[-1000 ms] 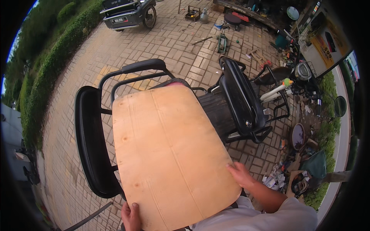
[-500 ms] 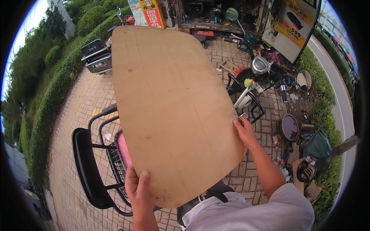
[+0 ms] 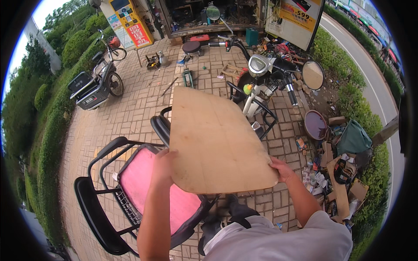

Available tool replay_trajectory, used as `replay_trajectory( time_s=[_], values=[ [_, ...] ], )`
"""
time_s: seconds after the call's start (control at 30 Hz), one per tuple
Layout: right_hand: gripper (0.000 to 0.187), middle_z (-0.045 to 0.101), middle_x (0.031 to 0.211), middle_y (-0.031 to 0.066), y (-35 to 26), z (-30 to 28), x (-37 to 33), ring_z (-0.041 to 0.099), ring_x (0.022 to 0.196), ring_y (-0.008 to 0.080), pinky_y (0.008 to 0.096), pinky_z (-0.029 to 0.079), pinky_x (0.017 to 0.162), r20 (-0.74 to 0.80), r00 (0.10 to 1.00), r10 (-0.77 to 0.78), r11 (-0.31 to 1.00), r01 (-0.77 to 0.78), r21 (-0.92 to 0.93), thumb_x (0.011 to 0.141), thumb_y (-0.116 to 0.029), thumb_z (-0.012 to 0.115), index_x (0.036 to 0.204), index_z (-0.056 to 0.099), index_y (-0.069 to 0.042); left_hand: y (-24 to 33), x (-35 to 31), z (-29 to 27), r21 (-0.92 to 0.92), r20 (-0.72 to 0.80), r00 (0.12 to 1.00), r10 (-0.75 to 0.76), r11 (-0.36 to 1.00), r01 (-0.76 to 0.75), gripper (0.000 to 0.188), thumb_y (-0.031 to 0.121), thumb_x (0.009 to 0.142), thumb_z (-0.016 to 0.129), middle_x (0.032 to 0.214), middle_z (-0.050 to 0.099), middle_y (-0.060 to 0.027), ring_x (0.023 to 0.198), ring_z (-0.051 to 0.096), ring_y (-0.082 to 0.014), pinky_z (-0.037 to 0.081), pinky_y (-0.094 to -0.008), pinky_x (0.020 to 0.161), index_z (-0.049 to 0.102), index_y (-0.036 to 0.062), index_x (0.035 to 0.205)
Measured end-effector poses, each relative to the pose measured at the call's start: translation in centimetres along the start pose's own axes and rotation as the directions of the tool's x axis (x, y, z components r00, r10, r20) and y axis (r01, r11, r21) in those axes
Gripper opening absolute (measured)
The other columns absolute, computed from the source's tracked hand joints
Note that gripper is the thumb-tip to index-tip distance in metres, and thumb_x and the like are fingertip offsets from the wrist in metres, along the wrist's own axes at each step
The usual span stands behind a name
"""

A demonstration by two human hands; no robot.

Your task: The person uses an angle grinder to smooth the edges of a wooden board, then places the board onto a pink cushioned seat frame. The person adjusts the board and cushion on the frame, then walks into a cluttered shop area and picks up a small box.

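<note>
Between my hands is a large plywood board (image 3: 215,143) with rounded corners, held out in front of me with its far end tipped down. My left hand (image 3: 164,163) grips its left edge near the close corner; the fingers are partly blurred. On the opposite edge, my right hand (image 3: 282,169) is closed with the thumb on top. Below and to the left lies the vehicle's pink seat base (image 3: 141,178), framed by black rails and a black padded backrest (image 3: 98,217). The board covers the middle of the vehicle, while its headlight and handlebars (image 3: 259,65) show beyond it.
A round mirror (image 3: 312,75) sticks out at the right handlebar. Boxes, a green bag (image 3: 355,138) and a round basin (image 3: 315,125) crowd the right side. Farther off stand a stool (image 3: 192,48), a cargo bike (image 3: 93,87) and a cluttered stall (image 3: 209,19). A hedge runs along the left.
The board has tilted, its far end dropping toward the vehicle. More of the pink seat base and the ground ahead shows now. Both hands still hold the board; my left hand has moved up.
</note>
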State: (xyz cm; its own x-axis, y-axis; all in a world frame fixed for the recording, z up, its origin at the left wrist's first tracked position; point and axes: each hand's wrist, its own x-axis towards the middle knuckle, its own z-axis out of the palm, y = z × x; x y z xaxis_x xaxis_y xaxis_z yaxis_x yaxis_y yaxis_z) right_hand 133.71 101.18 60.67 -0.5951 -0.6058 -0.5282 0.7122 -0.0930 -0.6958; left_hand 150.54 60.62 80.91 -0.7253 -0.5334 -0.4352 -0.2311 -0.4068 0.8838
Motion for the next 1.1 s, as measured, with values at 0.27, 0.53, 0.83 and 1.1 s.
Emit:
replay_trajectory(
  time_s=[0.27,0.53,0.83,1.1],
  values=[
    [0.037,0.061,0.12,0.0162,2.8,1.8,3.3,0.065,0.104,0.0272,0.0379,0.058,0.085,-0.157,0.98,-0.125,0.736,0.197,0.647,0.095,-0.009,0.048,0.129,0.048,0.004,4.7,8.9,3.8,-0.109,0.092,0.981,-0.17,0.978,0.18,0.059,0.04,0.099,0.051,0.126,0.058,-0.0233,0.115,0.059,-0.0365,0.046,-0.0538,0.096,0.044,-0.005,0.136],
    [0.024,0.068,0.095,0.0228,-0.1,4.8,20.5,0.071,0.083,0.0331,0.0347,0.064,0.071,-0.224,0.967,0.119,0.613,0.106,0.783,0.098,-0.002,0.04,0.103,0.057,0.014,-6.3,-3.1,-9.5,-0.083,-0.325,0.942,-0.084,0.995,0.06,0.065,0.038,0.1,0.049,0.144,0.044,-0.0257,0.127,0.051,-0.0405,0.043,-0.0553,0.1,0.032,-0.0024,0.147],
    [0.028,0.068,0.1,0.0208,2.5,0.6,31.5,0.07,0.09,0.0335,0.0378,0.064,0.072,-0.249,0.955,0.163,0.607,0.102,0.788,0.101,-0.007,0.039,0.114,0.057,0.01,-22.6,-20.0,-27.8,-0.306,-0.74,0.556,-0.378,0.926,0.222,0.057,0.036,0.097,0.052,0.138,0.052,-0.0185,0.127,0.05,-0.0323,0.041,-0.0534,0.102,0.042,0.0012,0.141],
    [0.02,0.062,0.097,0.0182,-0.6,6.8,23.7,0.063,0.08,0.0247,0.0319,0.056,0.068,-0.311,0.905,0.289,0.956,-0.26,0.133,0.092,-0.014,0.059,0.103,0.058,0.003,-31.6,-22.5,-35.2,-0.263,-0.794,0.462,-0.395,0.908,0.326,0.054,0.033,0.094,0.059,0.126,0.057,-0.0136,0.112,0.055,-0.0281,0.043,-0.0455,0.089,0.047,0.0004,0.136]
  ],
)
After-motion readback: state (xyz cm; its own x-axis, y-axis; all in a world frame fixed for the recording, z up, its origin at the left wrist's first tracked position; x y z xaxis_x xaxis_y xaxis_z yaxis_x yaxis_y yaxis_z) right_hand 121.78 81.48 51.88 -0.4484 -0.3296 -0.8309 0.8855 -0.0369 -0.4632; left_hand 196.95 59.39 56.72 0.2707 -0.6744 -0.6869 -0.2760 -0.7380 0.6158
